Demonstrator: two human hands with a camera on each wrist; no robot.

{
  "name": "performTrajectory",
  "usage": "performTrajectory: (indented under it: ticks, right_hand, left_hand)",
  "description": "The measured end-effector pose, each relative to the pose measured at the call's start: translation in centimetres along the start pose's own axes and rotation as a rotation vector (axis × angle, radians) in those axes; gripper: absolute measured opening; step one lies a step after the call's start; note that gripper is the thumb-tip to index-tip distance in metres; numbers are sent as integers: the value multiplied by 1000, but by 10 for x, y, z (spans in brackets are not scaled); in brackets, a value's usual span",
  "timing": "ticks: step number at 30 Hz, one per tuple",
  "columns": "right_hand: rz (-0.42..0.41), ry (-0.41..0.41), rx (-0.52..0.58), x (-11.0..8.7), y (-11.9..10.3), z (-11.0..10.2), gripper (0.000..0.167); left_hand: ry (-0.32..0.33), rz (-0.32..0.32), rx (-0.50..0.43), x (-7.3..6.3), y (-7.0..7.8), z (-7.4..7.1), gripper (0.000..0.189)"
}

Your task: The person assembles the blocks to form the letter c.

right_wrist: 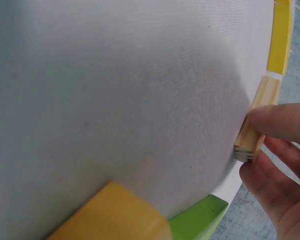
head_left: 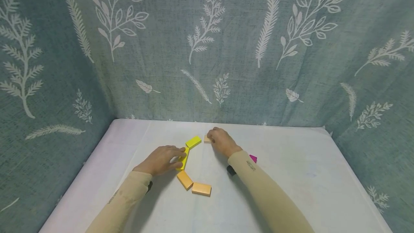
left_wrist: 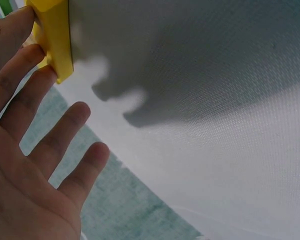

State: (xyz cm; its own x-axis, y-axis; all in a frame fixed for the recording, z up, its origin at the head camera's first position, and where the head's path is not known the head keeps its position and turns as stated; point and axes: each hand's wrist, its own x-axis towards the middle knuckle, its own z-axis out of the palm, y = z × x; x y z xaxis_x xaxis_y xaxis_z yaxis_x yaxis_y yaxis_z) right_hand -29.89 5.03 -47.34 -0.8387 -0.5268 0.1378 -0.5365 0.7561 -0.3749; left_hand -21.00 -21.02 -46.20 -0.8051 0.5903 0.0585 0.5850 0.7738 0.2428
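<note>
1 yellow block [head_left: 184, 161], pinched by left fingers [left_wrist: 30, 95]; right fingers [right_wrist: 282, 120] grasp a wooden block [right_wrist: 250, 137].

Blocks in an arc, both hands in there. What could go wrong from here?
1. The right hand pinches the plain wooden block; a slip might knock the far yellow block just beside it.
2. The left hand holds the near yellow block; a twist could disturb the adjacent orange block.
3. The right sleeve partly hides the magenta block, so a brush might go unnoticed.
</note>
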Motion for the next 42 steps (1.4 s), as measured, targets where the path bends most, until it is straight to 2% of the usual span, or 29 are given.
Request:
performTrajectory:
  ticks: [7,16,26,42]
  right_hand:
    - [14,16,-12,5,1,2,29]
    - [20,15,-10,8,-1,4,29]
    - [34,39,-7,6,-6,7,27]
    - [37,32,-5,4,-8,6,28]
  left_hand:
    - [17,26,-3,1,0,1,33]
    - [2,4,2,0,0,0,33]
    - [7,6,5,0,-2,2,35]
    - [20,24,4,0,0,1,34]
